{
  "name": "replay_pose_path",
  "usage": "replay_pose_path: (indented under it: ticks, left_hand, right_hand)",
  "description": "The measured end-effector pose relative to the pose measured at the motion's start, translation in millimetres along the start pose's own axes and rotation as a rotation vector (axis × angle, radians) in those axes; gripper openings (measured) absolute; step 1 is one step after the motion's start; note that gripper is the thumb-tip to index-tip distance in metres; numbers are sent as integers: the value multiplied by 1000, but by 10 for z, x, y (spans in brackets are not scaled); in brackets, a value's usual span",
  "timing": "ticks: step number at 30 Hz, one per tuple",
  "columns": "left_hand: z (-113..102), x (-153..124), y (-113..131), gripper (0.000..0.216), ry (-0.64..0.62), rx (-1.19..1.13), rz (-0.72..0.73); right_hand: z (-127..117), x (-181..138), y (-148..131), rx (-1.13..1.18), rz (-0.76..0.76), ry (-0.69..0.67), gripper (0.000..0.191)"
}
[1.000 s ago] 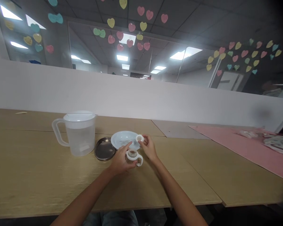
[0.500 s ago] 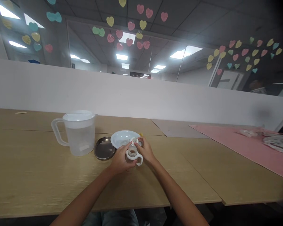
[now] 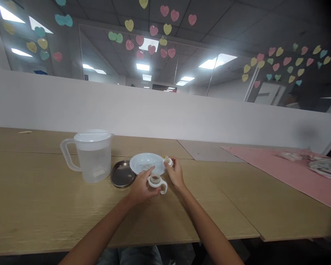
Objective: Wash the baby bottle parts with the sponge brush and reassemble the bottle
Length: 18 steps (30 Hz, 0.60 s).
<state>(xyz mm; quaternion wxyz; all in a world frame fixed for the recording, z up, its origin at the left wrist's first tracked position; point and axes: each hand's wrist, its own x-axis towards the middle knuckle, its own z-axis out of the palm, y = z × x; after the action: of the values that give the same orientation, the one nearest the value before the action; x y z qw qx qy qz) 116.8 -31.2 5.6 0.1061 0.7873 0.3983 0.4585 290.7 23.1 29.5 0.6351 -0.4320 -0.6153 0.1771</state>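
Note:
My left hand (image 3: 141, 187) is wrapped round the left side of a small bottle (image 3: 155, 179) with a bare threaded neck and a white handle ring, whose curved handle points right. Most of its body is hidden below the ring. Pinched in my right hand (image 3: 176, 173) is a white bottle cap (image 3: 167, 161) with a clear tip, held up and to the right of the neck, apart from it. Behind both hands lies a white plate (image 3: 143, 157) with something small and clear on it that I cannot make out.
Left of the plate sits a round metal tray (image 3: 123, 176). Farther left stands a lidded plastic pitcher (image 3: 95, 162) of clear liquid. A pink cloth (image 3: 267, 165) with crumpled plastic bags (image 3: 327, 167) covers the table's right side. A white wall (image 3: 154, 110) rises behind.
My right hand has lifted the cap off from over the bottle's neck and carried it right and slightly up. My left hand and the bottle have stayed in place.

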Motion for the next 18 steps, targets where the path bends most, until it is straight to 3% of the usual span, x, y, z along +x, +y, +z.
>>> replay_pose_path:
  ticks: [6,13,18]
  left_hand:
    - [-3,-6,-1,78,-6,4,11]
    - [12,-11,-22,79,4,8,11]
    - [4,-12,-17,80,7,5,20]
  right_hand:
    - [-22,-27,-87,-87,-26,-50,31]
    - [-41,-18,-66,-96,-25,4,31]
    - [-27,-17,-39,-86,-25,-60,26]
